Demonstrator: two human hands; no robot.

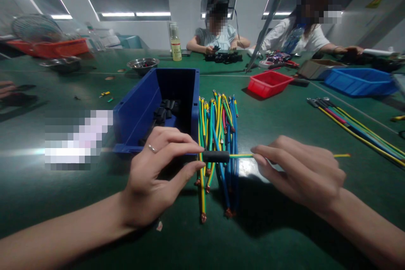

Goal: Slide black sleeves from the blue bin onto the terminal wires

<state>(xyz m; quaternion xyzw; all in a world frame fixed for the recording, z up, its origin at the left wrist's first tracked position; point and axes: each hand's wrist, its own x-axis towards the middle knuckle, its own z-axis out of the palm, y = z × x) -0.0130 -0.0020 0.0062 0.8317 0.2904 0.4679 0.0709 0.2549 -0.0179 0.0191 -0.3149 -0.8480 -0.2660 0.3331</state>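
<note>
Head view: the work in hand is a black sleeve (215, 156) going onto a yellow-green wire (284, 155). As it looks now, the sleeve already sits on the wire's near end, so this piece seems partly done. The bundle of wires (218, 143) lying just right of the blue bin (152, 105) shows no sleeves that I can make out, so most of the batch appears left to do. More black sleeves (166, 109) lie inside the bin.

The left hand (158, 168), in front of the bin, has its grip closed: thumb and forefinger pinch the left end of the sleeve, the other fingers curled under. The right hand (300, 168), well to the right of the bin, is likewise closed on the yellow-green wire, fingertips pinching it just right of the sleeve while the wire's free end runs out past the knuckles. Sleeve and wire are held level just above the bundle, right of the bin's front corner.

Beyond the bin, a red tray (268, 83) rests on the green bench (284, 105), and two other people work at its far side.
</note>
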